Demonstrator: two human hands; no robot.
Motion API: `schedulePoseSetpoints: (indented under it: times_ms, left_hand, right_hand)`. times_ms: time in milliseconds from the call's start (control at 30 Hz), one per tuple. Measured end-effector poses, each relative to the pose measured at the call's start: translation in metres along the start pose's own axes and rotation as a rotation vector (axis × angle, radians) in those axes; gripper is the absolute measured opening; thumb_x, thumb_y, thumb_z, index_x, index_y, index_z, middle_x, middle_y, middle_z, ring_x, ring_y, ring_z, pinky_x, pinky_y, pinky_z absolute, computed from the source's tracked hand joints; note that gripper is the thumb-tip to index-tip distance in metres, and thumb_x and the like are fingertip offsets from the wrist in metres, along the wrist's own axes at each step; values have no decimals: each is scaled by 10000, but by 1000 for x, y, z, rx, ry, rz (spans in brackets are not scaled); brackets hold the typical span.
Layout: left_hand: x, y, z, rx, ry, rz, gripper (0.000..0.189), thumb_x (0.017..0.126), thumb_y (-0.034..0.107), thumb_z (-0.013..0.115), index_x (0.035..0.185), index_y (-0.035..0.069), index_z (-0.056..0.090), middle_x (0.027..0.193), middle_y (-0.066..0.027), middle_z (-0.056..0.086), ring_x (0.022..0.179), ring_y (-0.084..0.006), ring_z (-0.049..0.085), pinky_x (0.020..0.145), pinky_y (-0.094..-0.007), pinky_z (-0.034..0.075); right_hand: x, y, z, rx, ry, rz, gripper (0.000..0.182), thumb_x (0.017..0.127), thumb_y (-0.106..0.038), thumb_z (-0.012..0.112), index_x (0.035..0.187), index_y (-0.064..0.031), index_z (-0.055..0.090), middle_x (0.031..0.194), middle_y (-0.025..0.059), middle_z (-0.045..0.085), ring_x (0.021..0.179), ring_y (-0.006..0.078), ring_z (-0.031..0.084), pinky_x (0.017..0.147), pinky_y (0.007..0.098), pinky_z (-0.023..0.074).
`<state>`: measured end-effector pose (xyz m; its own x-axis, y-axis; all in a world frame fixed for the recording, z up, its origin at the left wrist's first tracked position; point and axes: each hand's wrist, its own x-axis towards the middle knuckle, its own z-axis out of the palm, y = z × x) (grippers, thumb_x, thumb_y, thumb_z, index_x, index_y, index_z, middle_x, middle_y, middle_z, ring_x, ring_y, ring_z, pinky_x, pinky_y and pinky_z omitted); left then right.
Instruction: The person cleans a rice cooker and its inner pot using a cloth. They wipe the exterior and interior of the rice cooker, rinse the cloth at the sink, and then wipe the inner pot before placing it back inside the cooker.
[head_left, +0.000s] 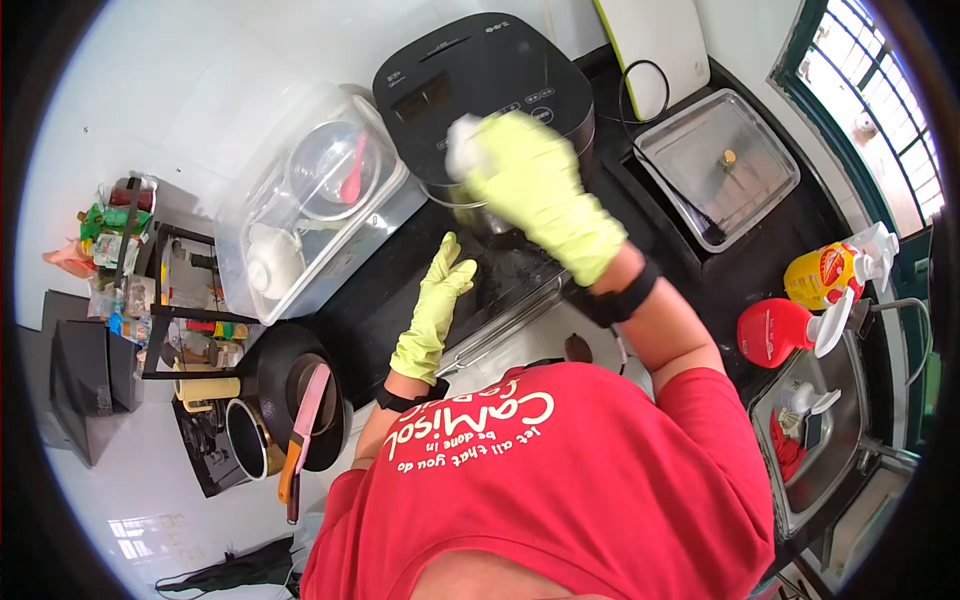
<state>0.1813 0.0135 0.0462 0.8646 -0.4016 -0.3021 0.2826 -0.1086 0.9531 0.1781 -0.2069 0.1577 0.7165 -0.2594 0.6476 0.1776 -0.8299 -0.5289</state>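
My right hand (525, 180), in a yellow-green rubber glove, is blurred and closed on a white cloth or wad (466, 148) over the front part of the lid of a black rice cooker (480, 75). Whether the cloth touches the lid cannot be told. My left hand (442, 300), gloved alike, holds nothing; its fingers are apart, near or on the black countertop (375, 277) in front of the cooker. A shiny metal part shows beneath my right hand at the cooker's lower front.
Left of the cooker stands a clear plastic bin (330, 247) with bowls and a pink spoon. A wok (277, 375) and knife (307, 420) lie further left. Rightward are a metal tray (720, 165), a cable, a cutting board (660, 52), a red pump bottle (772, 332) and a sink (847, 420).
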Motion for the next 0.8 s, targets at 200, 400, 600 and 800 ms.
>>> schedulePoseSetpoints:
  times_ms: [200,400,600,800]
  left_hand:
    - [-28,-18,-30,-27,26,-35,601,915,155,624,1466,170,385,1494,-116,382,1202,-166,523,914,-303,452]
    - [-57,-31,-56,-48,61,-32,594,917,157,627,1462,151,390,1487,-116,393,1191,-175,531,910,-305,452]
    - [-77,-34,-78,-51,87,-52,613,912,186,638,1464,124,380,1487,-125,383,1193,-186,523,926,-321,437]
    - [-80,-39,-75,-62,51,-74,610,911,198,642,1459,122,386,1485,-129,383,1189,-190,529,922,-323,441]
  right_hand:
    - [21,68,-28,-475,229,52,309,728,-277,694,911,-44,608,817,122,614,799,327,610,684,442,505]
    - [26,-54,53,-406,-17,32,172,805,-185,570,868,-26,593,699,111,612,694,270,628,587,392,507]
    - [-25,-117,66,158,-290,-321,448,729,-156,633,1173,-104,618,882,83,611,839,283,594,755,396,505]
    - [1,-90,54,-44,160,-304,484,740,-39,593,1218,-119,596,961,57,596,820,259,547,722,369,465]
